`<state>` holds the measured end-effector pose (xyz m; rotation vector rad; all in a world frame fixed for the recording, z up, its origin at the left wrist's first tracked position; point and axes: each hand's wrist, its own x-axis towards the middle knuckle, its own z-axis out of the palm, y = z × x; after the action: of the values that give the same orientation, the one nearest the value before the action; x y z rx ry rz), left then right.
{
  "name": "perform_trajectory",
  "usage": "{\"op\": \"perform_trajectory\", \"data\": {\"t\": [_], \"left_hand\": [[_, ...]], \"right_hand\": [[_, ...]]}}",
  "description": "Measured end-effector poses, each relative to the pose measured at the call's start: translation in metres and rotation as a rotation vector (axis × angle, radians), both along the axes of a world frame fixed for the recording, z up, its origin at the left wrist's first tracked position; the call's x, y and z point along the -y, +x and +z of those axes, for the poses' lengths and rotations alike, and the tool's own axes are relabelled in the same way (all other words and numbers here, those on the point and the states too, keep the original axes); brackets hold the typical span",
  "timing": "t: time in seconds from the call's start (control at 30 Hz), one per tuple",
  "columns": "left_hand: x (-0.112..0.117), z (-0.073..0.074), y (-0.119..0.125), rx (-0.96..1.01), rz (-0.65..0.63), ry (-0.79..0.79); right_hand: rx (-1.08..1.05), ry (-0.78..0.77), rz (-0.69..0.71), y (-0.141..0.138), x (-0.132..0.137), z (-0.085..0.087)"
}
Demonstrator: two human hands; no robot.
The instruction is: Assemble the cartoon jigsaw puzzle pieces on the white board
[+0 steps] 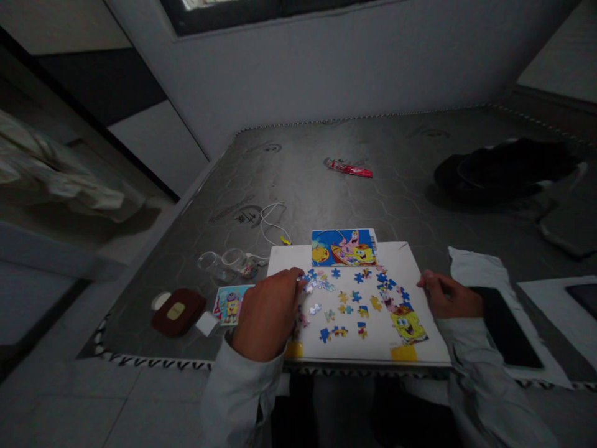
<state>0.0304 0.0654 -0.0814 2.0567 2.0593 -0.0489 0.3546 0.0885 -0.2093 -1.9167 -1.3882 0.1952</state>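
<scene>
Head view: the jigsaw puzzle pieces (347, 305) lay scattered over a white puzzle board (359, 345), mostly blue and yellow ones in small clusters; a joined section showing SpongeBob (408, 326) sat toward the board's lower right; a printed picture card (344, 247) of SpongeBob and Patrick stood at the board's far edge, partly tucked behind it. The left hand (267, 314) lay curled over the board's left side, its fingertips (298, 277) touching the pieces at the upper left; I could not tell whether it gripped one. The right hand (448, 295) rested half curled at the board's right edge, touching the board and showing nothing in its grasp; grey sleeves (237, 398) covered both forearms. The board sat near the near edge of a grey quilted mattress (298, 162); left of it lay a small SpongeBob card (231, 305), clear plastic packaging (224, 264), a white cable (275, 224) and a dark red pouch (178, 312); beyond it lay a red packet (349, 168); to the right were a black smartphone (506, 326) beside a sheet of white paper (476, 267), and a heap of black cloth (508, 168) farther off.
</scene>
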Motion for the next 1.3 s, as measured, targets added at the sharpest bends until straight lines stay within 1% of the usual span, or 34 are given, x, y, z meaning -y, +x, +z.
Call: {"op": "perform_trajectory", "data": {"t": [0.2, 0.43, 0.8, 1.07, 1.3], "left_hand": [[0.001, 0.001, -0.002, 0.053, -0.063, 0.003], [0.001, 0.006, 0.006, -0.004, -0.025, 0.007], [0.001, 0.002, 0.004, 0.009, -0.031, 0.062], [-0.001, -0.004, 0.002, 0.041, -0.023, 0.042], [-0.002, -0.002, 0.001, 0.063, -0.038, 0.071]], "right_hand": [[-0.007, -0.019, -0.010, -0.003, 0.001, 0.005], [-0.006, -0.033, 0.000, -0.004, 0.002, 0.008], [0.002, -0.019, -0.017, -0.008, 0.003, 0.012], [-0.014, -0.020, -0.010, -0.003, 0.002, 0.005], [-0.017, -0.032, 0.005, 0.000, 0.002, 0.003]]}}
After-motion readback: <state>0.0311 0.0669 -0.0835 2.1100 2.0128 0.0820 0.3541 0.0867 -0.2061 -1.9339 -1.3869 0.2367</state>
